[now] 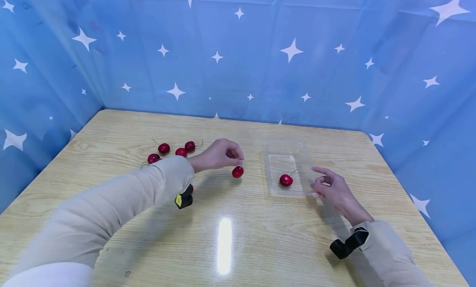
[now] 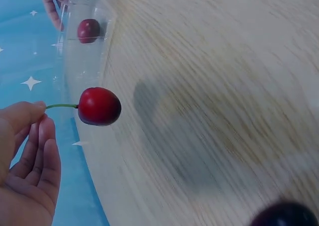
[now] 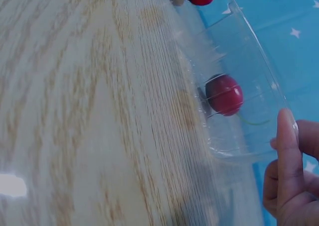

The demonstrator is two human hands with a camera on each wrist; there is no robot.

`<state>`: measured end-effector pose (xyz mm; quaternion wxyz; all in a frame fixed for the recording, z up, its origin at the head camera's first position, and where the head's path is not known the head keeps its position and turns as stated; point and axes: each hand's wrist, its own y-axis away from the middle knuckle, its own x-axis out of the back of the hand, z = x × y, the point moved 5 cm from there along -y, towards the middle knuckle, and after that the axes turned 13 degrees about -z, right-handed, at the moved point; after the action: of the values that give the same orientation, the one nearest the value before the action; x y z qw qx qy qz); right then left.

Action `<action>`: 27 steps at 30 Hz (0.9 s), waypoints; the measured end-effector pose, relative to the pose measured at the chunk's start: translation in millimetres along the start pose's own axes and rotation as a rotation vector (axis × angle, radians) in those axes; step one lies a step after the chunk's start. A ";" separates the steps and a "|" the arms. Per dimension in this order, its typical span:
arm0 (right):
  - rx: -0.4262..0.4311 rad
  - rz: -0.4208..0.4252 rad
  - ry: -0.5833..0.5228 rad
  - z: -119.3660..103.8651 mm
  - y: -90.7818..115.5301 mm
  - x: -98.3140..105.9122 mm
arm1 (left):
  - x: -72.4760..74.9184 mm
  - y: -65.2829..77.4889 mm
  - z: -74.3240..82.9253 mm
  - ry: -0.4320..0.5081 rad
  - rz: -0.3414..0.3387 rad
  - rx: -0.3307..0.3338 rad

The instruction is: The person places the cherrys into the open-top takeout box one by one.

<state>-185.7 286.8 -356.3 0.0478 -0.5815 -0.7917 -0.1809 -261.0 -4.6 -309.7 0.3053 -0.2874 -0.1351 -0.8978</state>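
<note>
Left hand (image 1: pixel 220 155) pinches a cherry's stem (image 2: pixel 61 105) between thumb and fingertip; the held cherry (image 1: pixel 237 172) hangs directly below, stem near vertical, over the worktop (image 1: pixel 167 254). Clear tray (image 1: pixel 277 167) lies to its right, a gap short of the tray's left edge; right hand (image 1: pixel 336 194) pinches the tray's right rim, toward the near corner, farther from the held cherry.

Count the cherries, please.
At least 7: one cherry hanging from the left hand, another in the clear tray, four cherries beyond the left sleeve, one partly behind the left wrist camera. The sleeve may hide more.
</note>
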 end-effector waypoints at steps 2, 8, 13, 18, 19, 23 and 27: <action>0.002 0.000 0.000 0.0 0.0 0.7 | -1.1 -5.5 3.1 0.011 0.003 -0.011; -0.003 -0.005 -0.005 0.8 0.6 1.2 | 3.9 -19.2 11.8 0.059 0.025 0.004; 0.005 -0.003 -0.004 1.8 0.7 1.8 | 12.7 -29.8 17.8 0.111 0.051 0.002; 0.016 0.002 -0.013 2.9 -0.3 0.6 | 19.7 -36.5 13.1 0.145 0.096 0.031; 0.016 0.001 -0.014 2.7 -0.2 0.2 | 20.6 -37.3 11.9 0.148 0.104 0.041; 0.015 -0.004 -0.013 1.6 0.6 -0.2 | 23.0 -43.3 11.2 0.168 0.130 0.061; 0.013 -0.006 -0.022 3.2 0.1 -0.7 | 26.8 -53.0 16.4 0.190 0.144 0.049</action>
<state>-185.0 287.3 -359.5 0.0422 -0.5807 -0.7951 -0.1696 -304.5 30.8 -284.1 0.3872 -0.2025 -0.1063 -0.8932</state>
